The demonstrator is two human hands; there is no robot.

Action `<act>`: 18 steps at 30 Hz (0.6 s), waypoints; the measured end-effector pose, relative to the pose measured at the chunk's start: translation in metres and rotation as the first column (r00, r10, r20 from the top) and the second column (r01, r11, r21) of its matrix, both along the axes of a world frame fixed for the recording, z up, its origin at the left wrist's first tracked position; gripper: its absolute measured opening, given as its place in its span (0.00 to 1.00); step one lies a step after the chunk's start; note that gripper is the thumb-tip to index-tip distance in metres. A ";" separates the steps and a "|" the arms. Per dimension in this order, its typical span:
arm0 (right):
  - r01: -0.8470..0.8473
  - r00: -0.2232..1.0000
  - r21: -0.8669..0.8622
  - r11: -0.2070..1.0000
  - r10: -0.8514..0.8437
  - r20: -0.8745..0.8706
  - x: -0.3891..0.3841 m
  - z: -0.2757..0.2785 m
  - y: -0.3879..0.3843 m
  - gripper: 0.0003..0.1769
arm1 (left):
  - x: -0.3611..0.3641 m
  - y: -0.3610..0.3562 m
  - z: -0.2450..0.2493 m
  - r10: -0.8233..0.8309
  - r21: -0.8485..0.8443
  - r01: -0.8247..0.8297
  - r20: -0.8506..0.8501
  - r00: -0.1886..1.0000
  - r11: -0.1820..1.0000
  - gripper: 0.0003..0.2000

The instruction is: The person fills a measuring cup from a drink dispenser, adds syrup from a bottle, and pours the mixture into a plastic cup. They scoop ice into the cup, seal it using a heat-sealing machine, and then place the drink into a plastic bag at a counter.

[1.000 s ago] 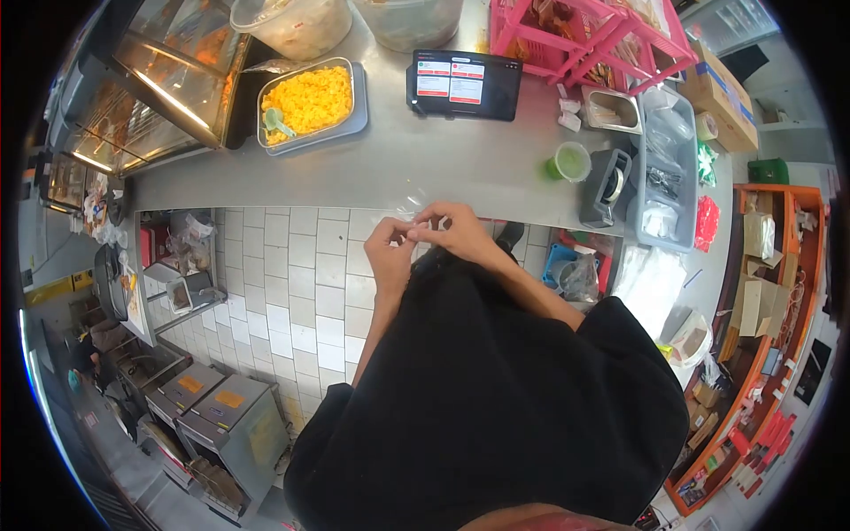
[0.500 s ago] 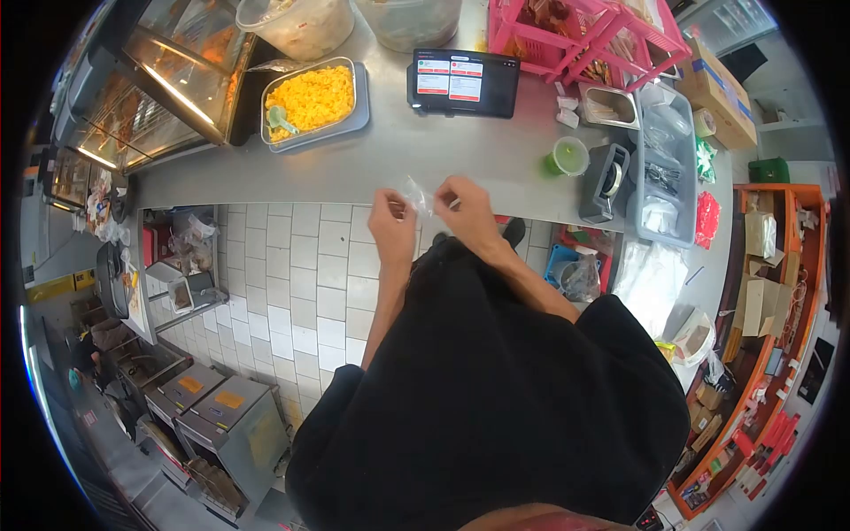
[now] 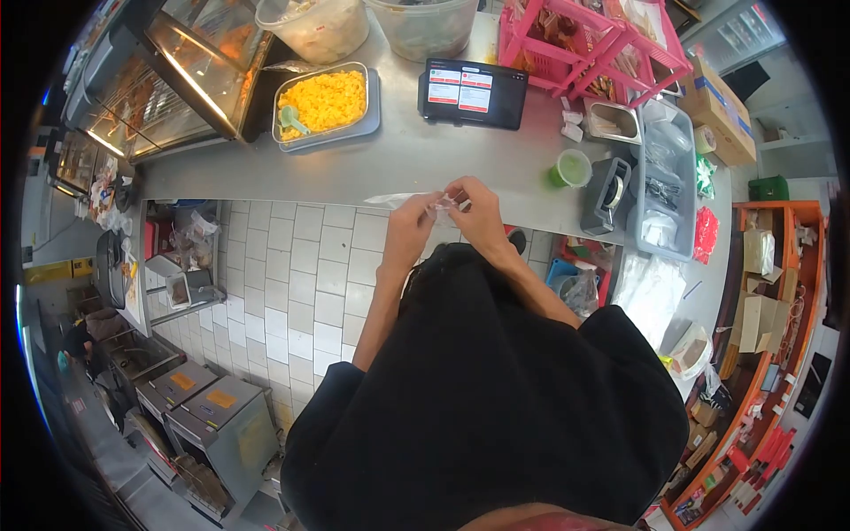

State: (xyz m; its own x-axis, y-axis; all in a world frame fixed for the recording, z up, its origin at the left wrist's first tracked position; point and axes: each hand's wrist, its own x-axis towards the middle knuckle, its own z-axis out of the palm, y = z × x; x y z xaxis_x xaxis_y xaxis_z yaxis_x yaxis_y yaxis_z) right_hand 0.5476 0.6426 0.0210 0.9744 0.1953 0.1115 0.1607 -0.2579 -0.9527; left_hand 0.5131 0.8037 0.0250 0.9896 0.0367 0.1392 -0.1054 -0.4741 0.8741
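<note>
Close together at the near edge of the steel counter [image 3: 266, 181], both hands grip one small clear plastic bag [image 3: 390, 200]. My left hand [image 3: 410, 227] pinches it, and part of the bag sticks out to the left over the counter edge. With bent fingers my right hand [image 3: 477, 215] holds the bag's gathered end, right beside the left fingertips. Whatever the bag may contain is too small to make out. A cup of green liquid [image 3: 573, 168] stands on the counter to the right of my hands.
A tablet [image 3: 472, 93] stands behind my hands. To its left is a tray of yellow food [image 3: 324, 103], near a glass display case [image 3: 190, 75]. Right are a tape dispenser [image 3: 606, 196], a grey bin of packets [image 3: 680, 146] and pink baskets [image 3: 567, 44]. A distant person [image 3: 78, 341] is at lower left.
My hands have come together and shifted slightly right. The bag, stretched between them before, is now bunched at the fingertips with one part pointing left.
</note>
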 end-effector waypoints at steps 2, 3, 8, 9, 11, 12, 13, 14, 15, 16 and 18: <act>0.013 1.000 -0.005 1.000 -0.013 -0.007 0.000 -0.001 -0.002 0.15 | -0.003 0.003 -0.001 -0.120 0.088 0.115 0.054 0.991 0.989 0.14; -0.004 0.998 -0.009 1.000 0.004 -0.063 0.000 -0.001 -0.003 0.16 | -0.006 0.004 -0.005 -0.174 0.144 0.181 -0.060 0.983 0.973 0.16; -0.028 0.999 -0.115 0.993 0.024 -0.044 0.002 -0.027 -0.008 0.14 | -0.009 0.014 -0.036 0.017 0.129 0.021 -0.288 0.957 0.991 0.22; 0.066 0.997 -0.135 0.989 -0.060 0.050 0.002 -0.031 -0.007 0.13 | -0.007 0.014 -0.039 0.164 0.036 -0.160 -0.161 0.973 0.986 0.22; 0.160 0.979 -0.147 0.976 -0.138 0.151 0.002 -0.033 -0.003 0.12 | -0.001 0.009 -0.046 0.324 -0.268 -0.331 -0.072 0.943 0.905 0.18; 0.144 0.989 0.024 0.989 -0.143 -0.036 0.000 -0.032 0.001 0.12 | 0.001 0.005 -0.051 0.327 -0.270 -0.333 -0.068 0.943 0.904 0.18; 0.158 0.968 0.194 0.968 -0.113 -0.222 -0.001 -0.032 0.006 0.11 | 0.004 0.001 -0.055 0.366 -0.497 -0.450 -0.261 0.893 0.742 0.16; 0.158 0.968 0.194 0.968 -0.114 -0.224 -0.002 -0.033 0.009 0.11 | 0.004 -0.003 -0.056 0.336 -0.651 -0.564 -0.454 0.826 0.508 0.14; 0.128 0.981 0.184 0.975 -0.097 -0.168 -0.003 -0.034 0.010 0.11 | 0.002 -0.005 -0.056 0.334 -0.652 -0.564 -0.454 0.826 0.507 0.14; 0.097 0.991 0.172 0.980 -0.079 -0.108 -0.001 -0.034 0.011 0.10 | 0.001 -0.007 -0.055 0.175 -0.647 -0.513 -0.514 0.840 0.564 0.12; 0.088 0.994 0.152 0.984 -0.077 -0.079 -0.004 -0.027 0.012 0.10 | -0.004 -0.006 -0.061 0.014 -0.649 -0.450 -0.560 0.828 0.613 0.10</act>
